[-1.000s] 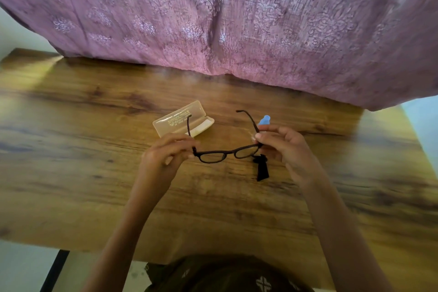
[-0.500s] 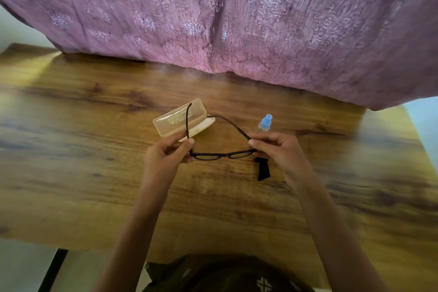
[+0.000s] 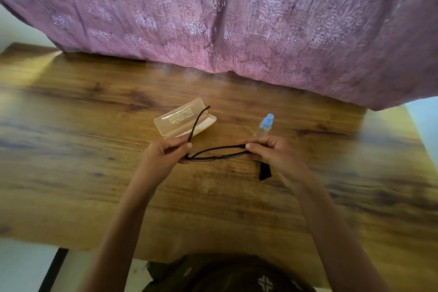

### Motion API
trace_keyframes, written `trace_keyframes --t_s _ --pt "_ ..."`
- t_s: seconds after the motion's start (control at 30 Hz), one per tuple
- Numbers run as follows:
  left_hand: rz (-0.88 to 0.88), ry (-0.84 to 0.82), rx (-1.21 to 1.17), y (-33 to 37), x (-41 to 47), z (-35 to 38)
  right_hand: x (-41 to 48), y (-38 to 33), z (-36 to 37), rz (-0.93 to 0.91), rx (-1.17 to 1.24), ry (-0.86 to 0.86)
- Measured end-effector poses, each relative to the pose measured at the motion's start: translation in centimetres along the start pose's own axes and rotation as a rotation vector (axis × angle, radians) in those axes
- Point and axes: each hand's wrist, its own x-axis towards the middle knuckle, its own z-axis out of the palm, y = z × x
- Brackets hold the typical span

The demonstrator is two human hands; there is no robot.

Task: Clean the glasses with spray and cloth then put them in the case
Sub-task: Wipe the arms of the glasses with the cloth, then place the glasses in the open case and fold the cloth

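Black-framed glasses hang above the wooden table, held at both ends. My left hand pinches the left hinge, and its temple arm sticks out toward the case. My right hand grips the right hinge, where the temple lies folded along the front. A translucent beige case lies open just beyond my left hand. The small clear spray bottle with a blue cap stands beyond my right hand. A black cloth lies on the table, partly hidden under my right wrist.
A pink patterned curtain hangs over the table's far edge. The table's near edge runs close to my body, with a dark table leg at the lower left.
The right temple has swung inward and now lies folded along the front. The frame has tilted flatter, lenses edge-on. My right hand has uncovered more of the spray bottle.
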Motion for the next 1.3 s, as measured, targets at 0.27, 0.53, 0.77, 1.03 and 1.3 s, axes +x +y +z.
trace_keyframes --t_s 0.27,0.53,0.77,1.03,1.3 --pt "0.018 -0.102 0.203 0.2 0.1 -0.7 0.4 0.7 0.0 -0.094 0.010 -0.049" --pt "0.009 -0.143 0.307 -0.6 0.3 -0.7 1.0 0.7 0.4 -0.180 -0.157 0.059" --pt "-0.002 -0.173 0.221 -0.5 1.0 -1.3 1.5 1.1 0.7 -0.183 -0.077 -0.070" --pt "-0.143 0.355 0.089 -4.4 3.4 -1.4 2.4 1.3 1.6 -0.156 0.072 0.074" --pt "-0.147 0.192 0.131 -6.5 5.9 -1.9 3.0 1.2 1.4 -0.160 0.098 0.181"
